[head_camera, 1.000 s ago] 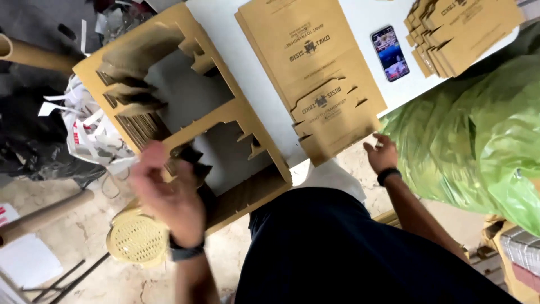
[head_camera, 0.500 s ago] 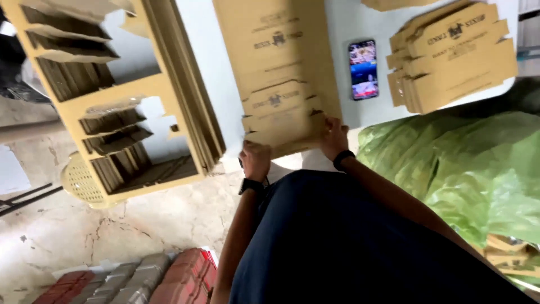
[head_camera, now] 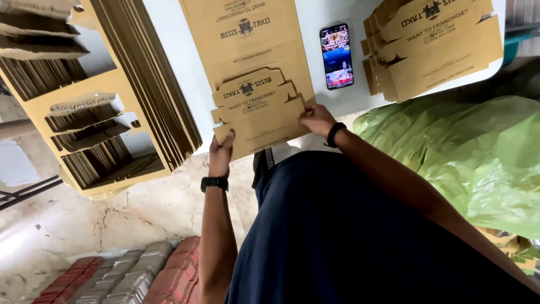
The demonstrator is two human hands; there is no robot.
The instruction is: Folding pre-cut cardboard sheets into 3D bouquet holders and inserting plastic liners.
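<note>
Cardboard blank (head_camera: 256, 112), flat and die-cut, lies at near edge of white table (head_camera: 180, 62), atop longer stack of same blanks. Far left: leaning pile of cardboard sheets (head_camera: 146, 79) against cut-out frames. Left hand (head_camera: 221, 151) grips blank's lower left corner, fingers curled under. Right hand (head_camera: 316, 118) pinches its right edge. Phone (head_camera: 336, 55) just right of stack; 1 more blank pile (head_camera: 433, 45) beyond. Risk: blank overhangs table edge, uneven pull could slide it off or crease flap.

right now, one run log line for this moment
left hand: grips near edge of flat cardboard box blank | right hand: grips its right edge | blank on white table | phone beside
</note>
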